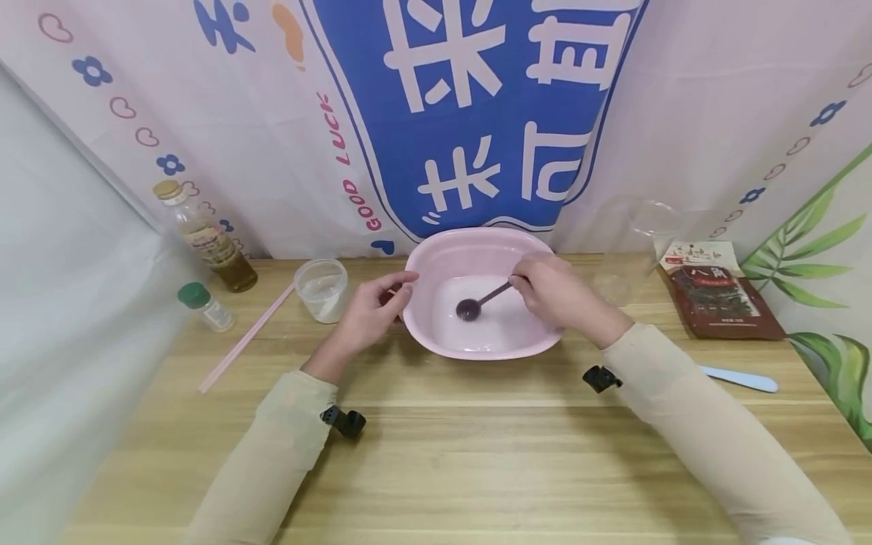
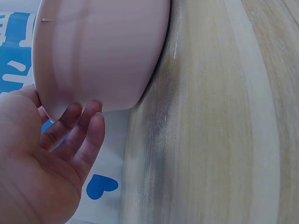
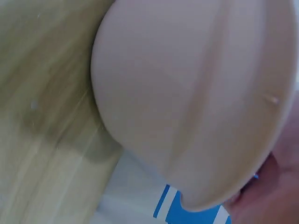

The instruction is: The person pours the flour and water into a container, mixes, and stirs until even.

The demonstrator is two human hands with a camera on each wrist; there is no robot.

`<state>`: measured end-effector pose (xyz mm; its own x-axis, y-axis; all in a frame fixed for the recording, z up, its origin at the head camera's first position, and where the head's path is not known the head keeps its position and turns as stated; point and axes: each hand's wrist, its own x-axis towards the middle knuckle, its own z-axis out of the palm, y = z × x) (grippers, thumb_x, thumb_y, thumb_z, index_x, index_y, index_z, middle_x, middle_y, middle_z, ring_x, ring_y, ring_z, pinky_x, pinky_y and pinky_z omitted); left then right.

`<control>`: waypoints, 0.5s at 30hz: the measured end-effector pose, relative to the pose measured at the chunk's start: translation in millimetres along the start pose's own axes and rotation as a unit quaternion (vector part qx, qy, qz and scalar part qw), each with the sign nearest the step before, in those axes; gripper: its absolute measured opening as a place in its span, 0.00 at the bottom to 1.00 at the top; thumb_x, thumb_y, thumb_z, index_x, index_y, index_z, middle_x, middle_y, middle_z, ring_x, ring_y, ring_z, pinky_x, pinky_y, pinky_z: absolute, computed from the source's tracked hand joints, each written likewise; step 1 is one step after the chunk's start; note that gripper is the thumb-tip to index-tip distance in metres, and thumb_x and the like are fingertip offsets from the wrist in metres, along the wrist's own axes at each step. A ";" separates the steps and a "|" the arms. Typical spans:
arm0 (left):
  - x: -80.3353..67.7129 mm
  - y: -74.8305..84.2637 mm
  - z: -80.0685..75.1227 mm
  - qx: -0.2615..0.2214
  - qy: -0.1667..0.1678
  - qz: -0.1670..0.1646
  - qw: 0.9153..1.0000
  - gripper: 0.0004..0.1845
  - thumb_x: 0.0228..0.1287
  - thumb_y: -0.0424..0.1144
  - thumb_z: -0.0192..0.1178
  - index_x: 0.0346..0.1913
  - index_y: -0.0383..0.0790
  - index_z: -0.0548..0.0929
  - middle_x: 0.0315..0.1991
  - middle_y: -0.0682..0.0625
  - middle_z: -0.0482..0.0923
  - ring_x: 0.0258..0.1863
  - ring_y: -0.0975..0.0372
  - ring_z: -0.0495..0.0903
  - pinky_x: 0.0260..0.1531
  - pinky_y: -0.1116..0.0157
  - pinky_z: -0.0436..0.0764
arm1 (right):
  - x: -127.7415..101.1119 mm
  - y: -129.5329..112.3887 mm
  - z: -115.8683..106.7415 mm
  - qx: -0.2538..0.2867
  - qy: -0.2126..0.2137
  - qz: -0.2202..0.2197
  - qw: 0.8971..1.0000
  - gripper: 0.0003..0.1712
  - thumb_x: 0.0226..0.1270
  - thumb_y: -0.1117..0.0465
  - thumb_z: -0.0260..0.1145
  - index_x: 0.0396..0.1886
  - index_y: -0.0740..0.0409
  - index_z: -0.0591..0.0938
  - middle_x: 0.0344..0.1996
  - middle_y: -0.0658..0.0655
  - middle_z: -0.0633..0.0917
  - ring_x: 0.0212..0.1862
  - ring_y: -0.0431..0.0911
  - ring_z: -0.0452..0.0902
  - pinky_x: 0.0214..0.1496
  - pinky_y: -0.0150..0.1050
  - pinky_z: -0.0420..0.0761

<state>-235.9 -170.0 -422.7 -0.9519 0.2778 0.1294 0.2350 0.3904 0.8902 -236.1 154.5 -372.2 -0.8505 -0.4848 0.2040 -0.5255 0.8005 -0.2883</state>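
pink basin [image 1: 436, 261] at the middle of the head view, standing on the wooden tabletop [image 1: 443, 446] against the printed backdrop. right hand [image 1: 562, 294] over the basin's right rim, grip closed in a pinch on the handle of a dark spoon [image 1: 480, 301], spoon bowl lying low on the wet basin floor. left hand [image 1: 371, 314] at the basin's left rim, grip loose and holding nothing, thumb above the rim, fingertips [image 2: 96, 114] just touching the outer wall in the left wrist view, fingers gently bent. in the right wrist view only the basin's pale underside [image 3: 196, 93] and a sliver of that hand at lower right, grip not readable there.

left of the basin, a small clear plastic cup [image 1: 322, 289] with white contents; a pink chopstick [image 1: 244, 339] lying slantwise towards the lower left; further left a small green-capped jar [image 1: 206, 306] and a tall bottle of brownish liquid [image 1: 207, 237]. right of centre, a clear empty container [image 1: 630, 242], a dark red packet [image 1: 718, 291], and a pale blue utensil [image 1: 739, 378] flat near the right edge.
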 end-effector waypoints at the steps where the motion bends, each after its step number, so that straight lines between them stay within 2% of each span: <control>1: 0.0 0.5 0.3 -0.001 0.001 0.000 1.000 0.19 0.83 0.36 0.57 0.69 0.33 0.83 0.45 0.34 0.83 0.33 0.60 0.82 0.39 0.48 0.93 | 0.5 1.0 -0.3 -0.014 0.006 0.011 1.000 0.10 0.80 0.66 0.63 0.41 0.66 0.89 0.36 0.61 0.88 0.43 0.57 0.83 0.53 0.54 0.86; 4: 0.4 1.9 0.7 -0.001 0.001 0.000 1.000 0.19 0.83 0.36 0.57 0.69 0.33 0.83 0.45 0.34 0.83 0.33 0.60 0.82 0.39 0.47 0.93 | -1.2 6.0 -8.2 -0.056 0.004 0.036 0.998 0.10 0.80 0.66 0.62 0.42 0.68 0.88 0.37 0.63 0.88 0.44 0.60 0.83 0.53 0.55 0.86; 7: 0.5 2.8 0.7 0.001 0.002 -0.003 1.000 0.19 0.83 0.37 0.57 0.69 0.34 0.83 0.45 0.35 0.83 0.33 0.60 0.82 0.39 0.47 0.93 | -6.3 11.0 -19.3 -0.065 -0.017 0.044 0.997 0.11 0.80 0.67 0.62 0.42 0.69 0.88 0.37 0.63 0.87 0.43 0.59 0.82 0.50 0.55 0.85; 11: 0.6 1.9 0.6 0.001 0.004 0.001 1.000 0.19 0.83 0.36 0.57 0.69 0.33 0.83 0.45 0.34 0.83 0.32 0.61 0.82 0.38 0.50 0.94 | -11.3 10.3 -25.5 -0.029 -0.043 0.031 0.998 0.10 0.80 0.67 0.62 0.43 0.67 0.88 0.36 0.61 0.88 0.42 0.57 0.81 0.50 0.54 0.85; 15: -0.4 0.6 0.9 -0.005 0.005 0.004 1.000 0.19 0.83 0.36 0.57 0.68 0.32 0.83 0.44 0.34 0.83 0.32 0.60 0.82 0.37 0.50 0.94 | -8.0 3.5 -15.1 0.008 -0.042 -0.005 0.999 0.09 0.79 0.66 0.64 0.41 0.65 0.89 0.33 0.58 0.88 0.41 0.55 0.81 0.50 0.53 0.84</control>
<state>-235.3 -169.1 -422.6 -0.9517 0.2729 0.1406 0.2406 0.3786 0.8937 -230.8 166.4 -360.7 -0.8442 -0.5206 0.1275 -0.5330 0.7907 -0.3012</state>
